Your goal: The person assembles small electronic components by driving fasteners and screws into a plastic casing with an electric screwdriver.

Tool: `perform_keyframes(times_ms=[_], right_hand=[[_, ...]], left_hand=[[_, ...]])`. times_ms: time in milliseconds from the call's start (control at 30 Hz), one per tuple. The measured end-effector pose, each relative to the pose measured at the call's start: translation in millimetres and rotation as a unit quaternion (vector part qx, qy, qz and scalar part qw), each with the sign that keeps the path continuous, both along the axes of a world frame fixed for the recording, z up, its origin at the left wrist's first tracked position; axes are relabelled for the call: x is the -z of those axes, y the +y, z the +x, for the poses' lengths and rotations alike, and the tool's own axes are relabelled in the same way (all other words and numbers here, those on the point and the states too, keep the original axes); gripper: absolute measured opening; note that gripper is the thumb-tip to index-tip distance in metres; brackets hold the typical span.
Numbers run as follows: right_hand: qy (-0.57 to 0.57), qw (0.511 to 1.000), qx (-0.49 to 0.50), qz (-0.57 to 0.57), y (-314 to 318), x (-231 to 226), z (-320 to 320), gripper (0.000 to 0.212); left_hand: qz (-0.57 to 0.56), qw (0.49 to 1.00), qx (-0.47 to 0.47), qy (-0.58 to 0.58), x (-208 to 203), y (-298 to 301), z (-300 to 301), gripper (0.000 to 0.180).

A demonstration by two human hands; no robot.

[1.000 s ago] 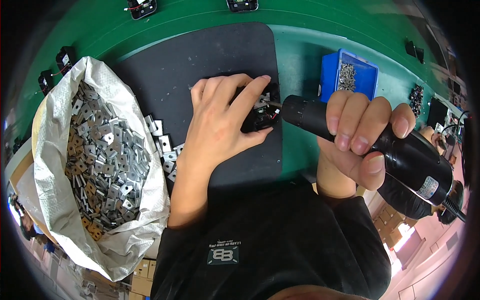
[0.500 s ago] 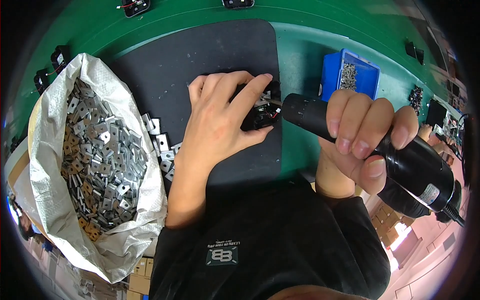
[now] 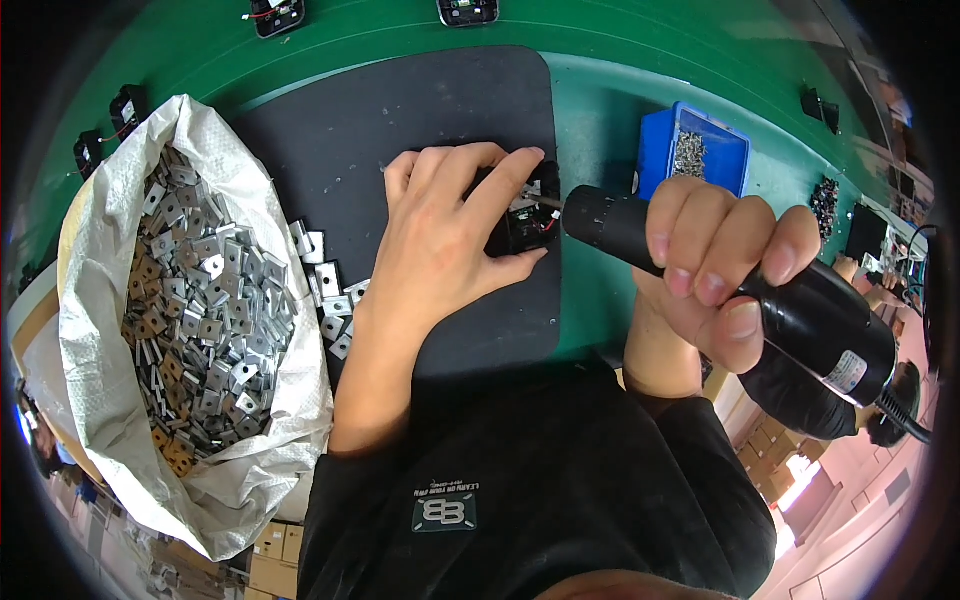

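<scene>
My left hand is closed around a small black plastic housing on the dark mat, thumb and fingers gripping its edges. Inside the housing show a bit of circuit board, a white connector and a red wire; my hand covers its left part. My right hand is wrapped round a black electric screwdriver, held sideways with its cord trailing off at the right. The screwdriver's thin bit reaches into the housing near a metal part; whether it touches a screw is too small to tell.
At left stands a white woven sack full of square metal plates, some spilled onto the black mat. A blue bin of screws sits at the back right. More black housings lie along the green far surface.
The screwdriver and my right hand have shifted slightly left, toward the housing. My left hand keeps its hold. The view has moved a little.
</scene>
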State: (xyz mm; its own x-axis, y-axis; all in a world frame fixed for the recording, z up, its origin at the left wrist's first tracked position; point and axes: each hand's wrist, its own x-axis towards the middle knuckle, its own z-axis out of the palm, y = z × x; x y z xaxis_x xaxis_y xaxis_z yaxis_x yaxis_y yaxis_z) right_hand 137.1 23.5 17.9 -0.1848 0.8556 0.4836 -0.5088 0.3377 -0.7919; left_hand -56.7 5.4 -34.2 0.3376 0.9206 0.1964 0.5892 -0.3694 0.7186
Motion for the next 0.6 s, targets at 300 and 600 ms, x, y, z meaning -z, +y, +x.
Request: perform_keyframes(times_ms=[300, 600], right_hand=[[-0.020, 0.999, -0.032, 0.020, 4.4, -6.4, 3.5, 0.050], [-0.037, 0.999, -0.023, 0.006, 0.5, -6.3, 3.3, 0.041]], left_hand=[[-0.009, 1.000, -0.003, 0.003, -0.8, -0.2, -1.0, 0.069], [-0.007, 1.000, -0.001, 0.011, -0.2, -0.7, 1.4, 0.071]])
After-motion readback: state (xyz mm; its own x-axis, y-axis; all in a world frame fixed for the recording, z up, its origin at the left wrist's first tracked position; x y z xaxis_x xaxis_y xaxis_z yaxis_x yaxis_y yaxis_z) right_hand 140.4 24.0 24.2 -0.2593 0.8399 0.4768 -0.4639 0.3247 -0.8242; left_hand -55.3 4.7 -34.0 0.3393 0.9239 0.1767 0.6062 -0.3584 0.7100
